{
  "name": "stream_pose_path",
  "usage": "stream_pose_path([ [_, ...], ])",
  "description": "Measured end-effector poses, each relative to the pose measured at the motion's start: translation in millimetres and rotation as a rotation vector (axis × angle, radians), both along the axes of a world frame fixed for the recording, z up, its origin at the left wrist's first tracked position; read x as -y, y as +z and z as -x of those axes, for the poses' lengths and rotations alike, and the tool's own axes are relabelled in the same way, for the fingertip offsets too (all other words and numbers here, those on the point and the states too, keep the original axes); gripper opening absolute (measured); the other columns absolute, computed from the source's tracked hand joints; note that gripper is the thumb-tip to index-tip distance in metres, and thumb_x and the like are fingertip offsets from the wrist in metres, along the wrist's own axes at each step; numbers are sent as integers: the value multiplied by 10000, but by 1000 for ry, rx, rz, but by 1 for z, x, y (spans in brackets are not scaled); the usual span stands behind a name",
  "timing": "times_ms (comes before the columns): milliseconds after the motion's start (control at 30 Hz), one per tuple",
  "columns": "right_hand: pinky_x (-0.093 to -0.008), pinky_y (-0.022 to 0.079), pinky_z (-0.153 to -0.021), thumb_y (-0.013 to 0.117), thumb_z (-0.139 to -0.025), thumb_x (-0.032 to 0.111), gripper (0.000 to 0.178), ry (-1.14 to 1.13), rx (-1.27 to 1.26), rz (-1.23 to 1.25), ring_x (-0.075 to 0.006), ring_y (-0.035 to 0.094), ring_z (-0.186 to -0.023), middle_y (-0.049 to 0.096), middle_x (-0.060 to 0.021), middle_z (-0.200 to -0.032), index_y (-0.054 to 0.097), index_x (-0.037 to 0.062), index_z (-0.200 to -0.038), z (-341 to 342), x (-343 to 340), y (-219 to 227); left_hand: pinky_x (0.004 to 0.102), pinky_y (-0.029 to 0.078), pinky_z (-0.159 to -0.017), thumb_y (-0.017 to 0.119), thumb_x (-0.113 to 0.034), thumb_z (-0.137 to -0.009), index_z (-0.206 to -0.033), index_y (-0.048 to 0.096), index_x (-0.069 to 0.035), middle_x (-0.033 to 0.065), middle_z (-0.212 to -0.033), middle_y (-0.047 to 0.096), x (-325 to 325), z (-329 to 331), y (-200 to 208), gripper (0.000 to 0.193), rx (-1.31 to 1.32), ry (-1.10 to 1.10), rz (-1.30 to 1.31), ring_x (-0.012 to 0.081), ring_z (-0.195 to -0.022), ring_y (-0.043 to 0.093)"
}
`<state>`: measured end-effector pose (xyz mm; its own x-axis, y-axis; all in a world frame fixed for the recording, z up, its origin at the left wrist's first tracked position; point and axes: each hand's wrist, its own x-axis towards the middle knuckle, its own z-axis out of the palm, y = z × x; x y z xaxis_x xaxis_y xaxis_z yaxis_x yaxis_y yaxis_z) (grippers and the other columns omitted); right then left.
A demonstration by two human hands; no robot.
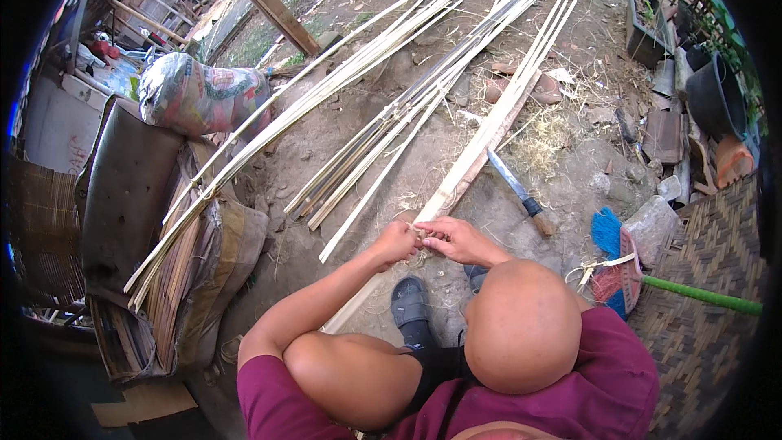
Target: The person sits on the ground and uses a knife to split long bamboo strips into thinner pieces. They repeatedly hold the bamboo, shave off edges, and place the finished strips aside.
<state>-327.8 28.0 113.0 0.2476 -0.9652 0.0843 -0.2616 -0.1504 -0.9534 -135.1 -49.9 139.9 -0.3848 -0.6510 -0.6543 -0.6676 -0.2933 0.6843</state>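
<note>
My left hand point(397, 243) is closed, its fingertips pinched at a bundle of pale bamboo strips point(468, 163). My right hand point(458, 240) meets it from the other side, thumb and fingers closed on the same bundle. A small pale bit, perhaps a tie, shows between the fingertips, too small to make out. The strips fan out slightly at their far right end, and a length passes back beside my left knee. To the right of the bundle lies a knife point(511, 179) with a wooden handle, on the ground.
Two more bundles of strips, a middle one point(407, 114) and a left one point(301, 85), lie alongside. The left one rests over a sack of split bamboo point(216, 269). A stuffed bag point(204, 90) stands behind. At right are a blue-bristled broom point(619, 253), a woven mat point(705, 310) and black pots point(717, 94).
</note>
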Motion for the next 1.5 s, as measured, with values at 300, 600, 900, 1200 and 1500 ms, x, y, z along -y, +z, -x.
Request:
stream_pose_path([
  [300,-341,523,-802,578,-1005,255,378,-288,205,-311,-181,625,-888,680,-111,-1010,564,59,-1327,44,-20,-43,214,349,-488,588,-332,-1006,-999,685,-66,-49,-685,526,73,-95,99,284,-160,418,571,45,-563,460],
  [600,-347,520,-812,590,-992,267,347,-292,45,-396,-187,635,-903,689,-118,-1012,601,58,-1269,78,-41,-48,266,371,-517,599,-361,-999,-912,705,-21,-27,-639,545,100,-208,134,366,253,254,860,68,-580,498],
  [900,-382,524,-840,600,-961,259,317,-360,-275,-291,-280,677,-925,706,-170,-1024,640,58,-1202,140,-29,-45,430,494,-654,606,-488,-956,-907,694,4,202,-714,649,145,-285,157,502,863,42,1011,345,-709,661],
  [1200,-431,502,-864,665,-907,240,417,-607,-476,-309,-336,622,-964,617,-205,-1067,593,67,-1279,171,-23,-113,507,525,-842,533,-366,-976,-1278,576,-141,193,-1173,641,251,-353,121,379,1409,178,1544,404,-1005,644],
  [1500,-505,435,-938,709,-864,298,593,-685,-834,-224,-436,514,-1100,510,-238,-1139,480,85,-1367,168,-20,-172,495,508,-845,615,-300,-911,-1114,607,-39,199,-1054,647,204,-147,-71,330,665,-416,1112,374,-963,647],
])
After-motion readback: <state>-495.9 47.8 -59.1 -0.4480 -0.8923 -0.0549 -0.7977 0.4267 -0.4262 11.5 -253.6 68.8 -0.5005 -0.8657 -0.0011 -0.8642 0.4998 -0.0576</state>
